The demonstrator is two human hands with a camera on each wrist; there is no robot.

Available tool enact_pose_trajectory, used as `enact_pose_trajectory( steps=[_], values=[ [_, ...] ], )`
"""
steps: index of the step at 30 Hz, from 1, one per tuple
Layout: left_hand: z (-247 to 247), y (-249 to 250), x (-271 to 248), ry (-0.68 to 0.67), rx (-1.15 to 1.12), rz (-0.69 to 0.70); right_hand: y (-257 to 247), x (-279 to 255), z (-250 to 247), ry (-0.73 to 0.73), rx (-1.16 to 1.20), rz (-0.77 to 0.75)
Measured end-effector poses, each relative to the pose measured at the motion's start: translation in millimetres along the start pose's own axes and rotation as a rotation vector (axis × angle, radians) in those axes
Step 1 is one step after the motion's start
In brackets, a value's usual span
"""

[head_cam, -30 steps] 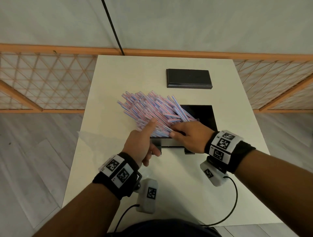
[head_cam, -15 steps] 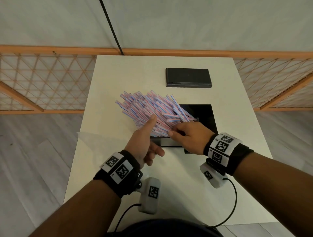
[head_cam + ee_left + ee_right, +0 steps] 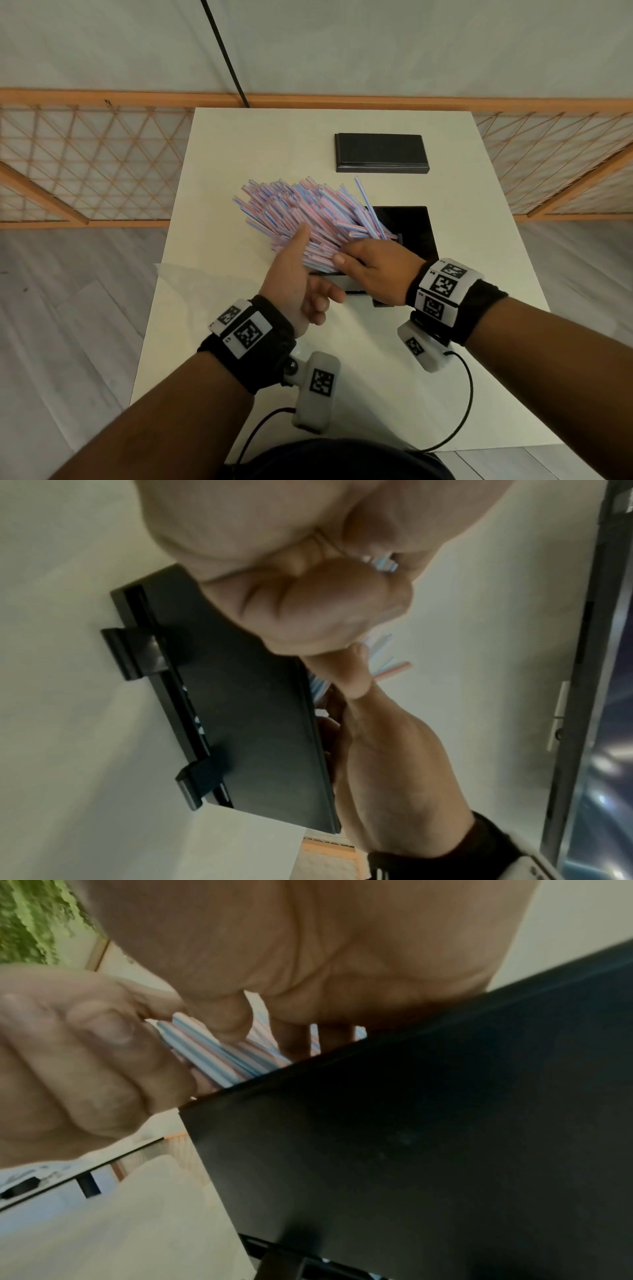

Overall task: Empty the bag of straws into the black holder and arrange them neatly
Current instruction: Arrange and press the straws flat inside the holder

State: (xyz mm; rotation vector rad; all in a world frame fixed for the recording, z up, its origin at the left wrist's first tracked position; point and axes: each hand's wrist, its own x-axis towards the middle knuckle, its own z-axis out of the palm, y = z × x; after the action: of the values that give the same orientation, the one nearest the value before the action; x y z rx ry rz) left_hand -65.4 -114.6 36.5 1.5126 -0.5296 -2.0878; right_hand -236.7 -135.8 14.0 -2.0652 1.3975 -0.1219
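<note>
A thick bundle of pink, blue and white striped straws (image 3: 308,216) fans up and to the left out of the open black holder (image 3: 414,226), with their lower ends inside it. My right hand (image 3: 363,257) grips the bundle's lower end at the holder's left rim, thumb on the near side. My left hand (image 3: 301,257) holds the bundle's left side, thumb lying up along the straws and the other fingers curled below. In the right wrist view the straws (image 3: 219,1053) run between both hands above the holder wall (image 3: 411,1150). The left wrist view shows the holder (image 3: 240,723) from its front.
The holder's flat black lid (image 3: 382,152) lies at the back of the white table (image 3: 342,377). A clear plastic bag (image 3: 174,284) lies flat at the table's left edge. Orange lattice fencing stands on both sides and behind.
My left thumb has slid further up the bundle and my right hand has shifted slightly. One straw now stands apart on the bundle's right side.
</note>
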Motion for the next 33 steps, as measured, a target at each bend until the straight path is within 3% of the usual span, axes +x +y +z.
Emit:
enact_pose_trajectory(
  steps=[2, 4, 8, 9, 11, 13, 16, 19, 24, 29, 33],
  values=[
    [2.8, -1.0, -0.8, 0.042, 0.049, -0.003, 0.8, 1.2, 1.4, -0.08, -0.054, 0.073],
    [4.1, 1.5, -5.9, 0.135, 0.226, 0.089, 3.3, 1.5, 3.0, -0.108, -0.078, 0.099],
    [-15.4, 8.0, -24.7, 0.503, 0.98, 0.607, 9.5, -0.9, -0.8, -0.091, -0.091, 0.107],
    [-22.1, 10.0, -28.1, 0.612, 1.047, 0.711, 10.5, -2.8, -2.6, -0.091, -0.101, 0.102],
    [-33.7, 12.1, -28.8, 0.736, 0.91, 0.799, 10.1, -7.4, -4.8, -0.061, -0.103, 0.085],
    [-41.4, 12.3, -21.7, 0.732, 0.735, 0.731, 8.0, -13.5, -8.4, 0.053, -0.091, 0.088],
    [-43.2, 10.2, -10.9, 0.579, 0.628, 0.496, 12.4, -22.0, -22.1, 0.214, -0.186, 0.237],
    [-38.8, 4.9, -3.3, 0.494, 0.593, 0.463, 20.4, -21.9, -33.7, 0.179, -0.208, 0.35],
    [-28.8, 0.7, 3.2, 0.469, 0.559, 0.498, 17.7, -9.2, -26.3, 0.008, -0.133, 0.202],
    [-29.0, 1.2, 2.0, 0.447, 0.545, 0.495, 5.1, -11.4, -23.6, 0.056, -0.155, 0.046],
    [-29.9, -0.9, 3.1, 0.438, 0.571, 0.509, 4.7, -9.7, -21.5, 0.029, -0.119, 0.009]
  ],
)
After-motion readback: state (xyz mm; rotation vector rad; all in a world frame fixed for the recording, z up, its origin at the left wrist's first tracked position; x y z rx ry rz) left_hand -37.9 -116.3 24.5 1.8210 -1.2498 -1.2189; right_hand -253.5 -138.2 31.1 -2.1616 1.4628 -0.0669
